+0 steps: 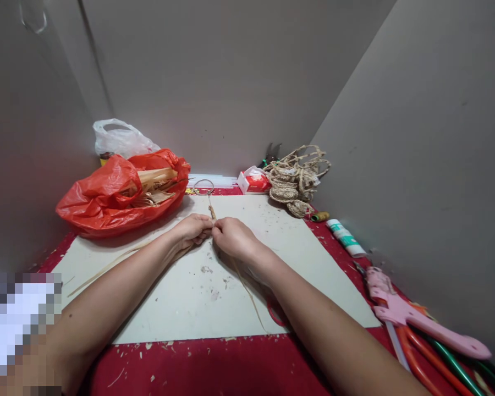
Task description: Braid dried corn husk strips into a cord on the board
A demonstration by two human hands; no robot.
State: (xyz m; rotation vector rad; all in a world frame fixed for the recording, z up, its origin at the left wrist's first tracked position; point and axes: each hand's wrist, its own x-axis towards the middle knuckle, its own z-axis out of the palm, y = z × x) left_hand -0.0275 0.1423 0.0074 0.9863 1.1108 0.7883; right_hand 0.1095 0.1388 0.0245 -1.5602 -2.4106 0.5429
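My left hand (193,229) and my right hand (234,236) meet over the middle of a white board (181,313). Both have closed fingers pinching a thin tan stem (212,212), whose upper end points away from me with a fine wire-like tip. A dried husk strip (107,268) trails from the left hand toward the lower left. Another narrow strip (249,294) hangs below my right hand across the board. The fingers hide where strips and stem join. Part of a red ring-shaped handle (275,313) shows beside my right forearm.
A red plastic bag (94,201) with dried husks stands back left, a white bag (124,140) behind it. Along the back lie a wire ring (203,187), a tissue pack (256,181) and coiled straw rope (291,184). A pink glue gun (429,324) and pliers (416,357) lie right.
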